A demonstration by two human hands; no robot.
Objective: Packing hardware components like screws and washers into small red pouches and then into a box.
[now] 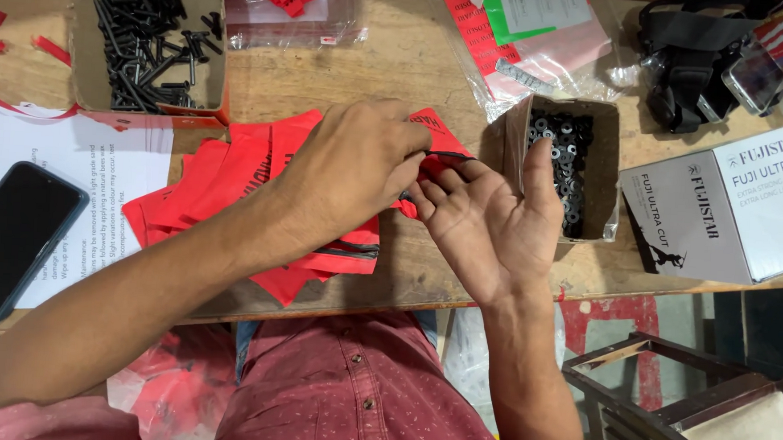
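Observation:
My left hand (358, 169) rests knuckles-up over a pile of red plastic pouches (233, 180) on the wooden table (399, 69), its fingertips pinching the dark edge of one red pouch (436, 137). My right hand (490, 221) lies palm-up just to the right, fingers spread, fingertips touching the same pouch under my left fingers. What the fingers pinch between them is hidden. A small cardboard box of dark metal washers (566, 162) stands right beside my right thumb.
A cardboard box of black bolts (147, 33) sits at the back left. A dark phone (11, 236) lies on printed paper (99, 169) at left. Clear plastic bags (552, 50), a black strap bundle (699, 66) and a grey-white carton (731, 207) are at right. A stool (685, 405) stands below.

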